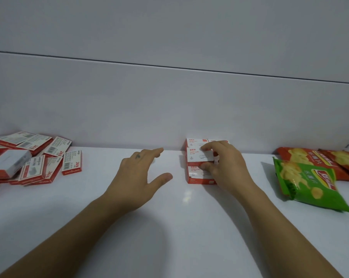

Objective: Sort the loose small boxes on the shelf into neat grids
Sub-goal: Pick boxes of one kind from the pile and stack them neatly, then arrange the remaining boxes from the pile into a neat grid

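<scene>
A loose heap of small red-and-white boxes [35,157] lies at the left of the white shelf [169,227], some flat, some propped on others. Right of centre, several red-and-white paper-clip boxes [195,174] stand in a tight block running back to the shelf's rear wall. My right hand [223,165] rests over this block, thumb and fingers pinching the middle box [197,155]. My left hand [141,173] hovers over bare shelf just left of the block, fingers spread, holding nothing.
A green chip bag [310,185] lies at the right, overlapping red chip bags [318,159] behind it. The white back wall [169,109] rises straight behind the boxes. A shelf bracket shows at the far right edge.
</scene>
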### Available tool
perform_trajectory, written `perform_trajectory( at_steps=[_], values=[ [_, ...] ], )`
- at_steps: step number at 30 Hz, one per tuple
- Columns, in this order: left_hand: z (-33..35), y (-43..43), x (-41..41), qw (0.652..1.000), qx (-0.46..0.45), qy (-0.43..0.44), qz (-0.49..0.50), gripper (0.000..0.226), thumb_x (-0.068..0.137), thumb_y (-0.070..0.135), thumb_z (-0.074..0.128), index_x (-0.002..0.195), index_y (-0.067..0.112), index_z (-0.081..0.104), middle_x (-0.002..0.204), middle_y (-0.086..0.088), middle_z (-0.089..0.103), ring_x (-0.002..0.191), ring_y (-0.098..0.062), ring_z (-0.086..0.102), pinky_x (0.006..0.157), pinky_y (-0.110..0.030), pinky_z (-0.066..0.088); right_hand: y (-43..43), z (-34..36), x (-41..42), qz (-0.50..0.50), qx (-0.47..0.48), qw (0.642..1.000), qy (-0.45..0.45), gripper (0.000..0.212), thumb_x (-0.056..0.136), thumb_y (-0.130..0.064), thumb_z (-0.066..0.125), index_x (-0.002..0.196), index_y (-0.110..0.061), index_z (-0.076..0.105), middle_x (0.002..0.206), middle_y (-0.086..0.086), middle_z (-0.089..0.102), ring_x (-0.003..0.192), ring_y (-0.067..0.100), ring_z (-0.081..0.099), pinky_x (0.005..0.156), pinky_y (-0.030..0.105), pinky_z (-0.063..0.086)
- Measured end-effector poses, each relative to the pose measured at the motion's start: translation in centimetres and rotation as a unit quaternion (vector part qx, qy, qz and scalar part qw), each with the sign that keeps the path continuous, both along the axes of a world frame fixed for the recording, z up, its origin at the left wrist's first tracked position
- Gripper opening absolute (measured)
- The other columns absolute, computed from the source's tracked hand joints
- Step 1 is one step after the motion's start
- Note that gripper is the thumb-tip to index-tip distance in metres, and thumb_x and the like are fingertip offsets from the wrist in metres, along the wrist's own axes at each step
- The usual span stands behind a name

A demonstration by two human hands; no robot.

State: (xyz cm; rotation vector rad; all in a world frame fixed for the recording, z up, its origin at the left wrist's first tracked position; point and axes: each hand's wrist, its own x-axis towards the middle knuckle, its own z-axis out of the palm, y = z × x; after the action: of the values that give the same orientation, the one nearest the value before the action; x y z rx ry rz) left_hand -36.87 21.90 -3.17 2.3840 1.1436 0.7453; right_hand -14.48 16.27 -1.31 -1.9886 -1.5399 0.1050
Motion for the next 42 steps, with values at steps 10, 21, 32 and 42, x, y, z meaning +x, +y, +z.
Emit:
perform_trajectory(
  at_steps=[10,21,32,42],
  values=[
    [0.0,-0.3,0.1,1.0,0.012,0.007,-0.015,0.063,0.086,0.054,0.052,0.142,0.034,0.031,0.134,0.019,0.045,0.104,0.007,0.028,0.101,-0.02,0.019,0.8,-0.9,0.7,-0.013,-0.009,0.999,0.033,0.034,0.084,-0.016,0.07,0.116,-0.024,0.062,0.119,-0.01,0.048,0.107,0.013,0.051,0.089,0.023,0.041],
    [0.1,-0.4,0.1,0.998,0.029,0.043,-0.016,0.062,0.088,0.055,0.049,0.142,0.033,0.03,0.139,0.015,0.042,0.126,-0.005,0.03,0.107,-0.026,0.019,0.7,-1.0,0.1,-0.036,-0.035,0.999,0.012,0.038,0.085,-0.024,0.066,0.122,-0.023,0.06,0.129,-0.007,0.046,0.109,0.013,0.053,0.085,0.02,0.038],
    [3.6,1.1,-2.4,0.978,0.137,0.154,0.038,0.084,0.067,0.08,0.02,0.134,0.035,0.042,0.14,0.01,0.043,0.131,-0.014,0.032,0.108,-0.04,0.02,0.2,3.5,-5.0,0.087,-0.045,0.988,-0.117,0.079,0.081,-0.049,0.065,0.148,-0.033,0.026,0.155,-0.002,0.023,0.141,0.018,0.019,0.113,0.034,0.019],
    [5.2,1.0,-12.6,0.955,0.124,0.205,0.174,0.077,0.07,0.079,0.023,0.13,0.037,0.047,0.138,0.009,0.047,0.13,-0.017,0.036,0.109,-0.046,0.022,4.6,5.3,-13.7,0.22,-0.072,0.957,-0.173,0.08,0.083,-0.054,0.061,0.149,-0.03,0.021,0.156,-0.002,0.022,0.142,0.019,0.017,0.115,0.037,0.018]
  ],
)
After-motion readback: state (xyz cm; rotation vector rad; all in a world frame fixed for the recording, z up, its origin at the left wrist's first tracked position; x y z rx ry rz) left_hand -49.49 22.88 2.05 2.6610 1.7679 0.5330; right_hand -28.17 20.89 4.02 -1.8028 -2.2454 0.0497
